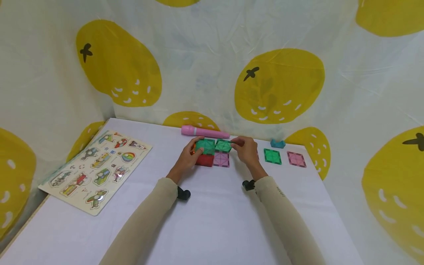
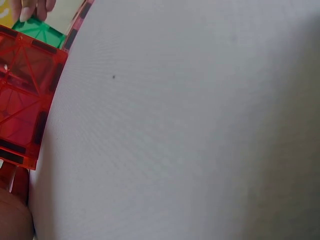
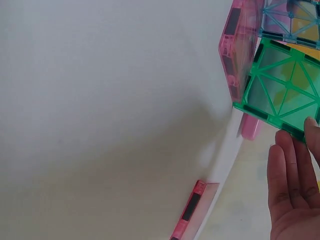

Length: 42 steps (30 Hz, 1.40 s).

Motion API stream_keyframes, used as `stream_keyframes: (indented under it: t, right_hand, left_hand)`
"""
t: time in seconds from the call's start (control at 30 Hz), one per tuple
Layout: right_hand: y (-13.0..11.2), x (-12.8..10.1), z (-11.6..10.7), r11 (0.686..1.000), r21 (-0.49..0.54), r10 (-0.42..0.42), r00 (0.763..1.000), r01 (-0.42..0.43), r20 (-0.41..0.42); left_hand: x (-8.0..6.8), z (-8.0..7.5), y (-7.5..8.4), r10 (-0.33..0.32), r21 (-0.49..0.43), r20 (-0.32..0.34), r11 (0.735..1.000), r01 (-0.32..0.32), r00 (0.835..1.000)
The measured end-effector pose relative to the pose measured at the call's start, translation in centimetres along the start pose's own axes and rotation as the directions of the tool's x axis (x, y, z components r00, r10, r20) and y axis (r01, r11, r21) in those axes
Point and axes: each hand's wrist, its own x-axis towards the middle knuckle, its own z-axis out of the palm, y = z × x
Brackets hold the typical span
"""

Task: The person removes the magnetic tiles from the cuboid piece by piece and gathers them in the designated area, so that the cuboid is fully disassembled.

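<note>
Translucent magnetic tiles form a small box-like group in the middle of the table. A red tile (image 1: pixel 205 160) and a lilac-pink tile (image 1: pixel 221 159) stand at its front, with a teal tile (image 1: pixel 207 146) over the red one. My left hand (image 1: pixel 190 156) grips the group at its left side, thumb at the teal tile; a bit of orange shows by the fingers. Between thumb and fingers, my right hand (image 1: pixel 246 149) pinches a green square tile (image 3: pixel 287 85) by its edge. That tile is tilted, its far side close against the pink (image 3: pixel 240 55) and blue (image 3: pixel 295 20) tiles.
Right of the hands lie a loose green tile (image 1: pixel 272 156) and a pink tile (image 1: pixel 296 159). A teal-blue curved piece (image 1: pixel 277 143) sits at the back edge. Behind the group lies a pink microphone-shaped toy (image 1: pixel 205 132). A picture puzzle board (image 1: pixel 99 169) lies at left.
</note>
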Motion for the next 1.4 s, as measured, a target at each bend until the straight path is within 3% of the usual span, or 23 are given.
stream_keyframes:
  t: [0.23,0.5,0.73,1.03,1.4]
  right_hand:
    - [0.6,-0.1,-1.0,0.997,0.064,0.041,0.996,-0.036,-0.082]
    - [1.0,-1.4,-3.0,0.985,0.141,0.112,0.987,-0.096,-0.111]
    - [2.2,-3.4,-4.7,0.97,0.209,0.137,0.988,-0.121,-0.065]
    - [4.4,-6.4,-6.7,0.936,0.287,0.217,0.976,-0.202,-0.021]
    - [5.6,-9.4,-8.4,0.918,0.267,0.299,0.954,-0.292,0.015]
  left_hand:
    - [-0.3,0.0,0.5,-0.008,0.01,-0.004,1.0,0.008,1.0]
    - [-0.2,0.0,0.2,-0.016,-0.003,-0.001,1.0,0.016,1.0]
    - [0.0,0.0,-0.1,0.007,-0.017,0.002,1.0,-0.007,1.0]
    - [0.0,-0.1,0.1,-0.016,-0.012,0.004,1.0,0.016,1.0]
    - [-0.1,0.1,0.1,0.002,-0.013,0.0,1.0,-0.002,1.0]
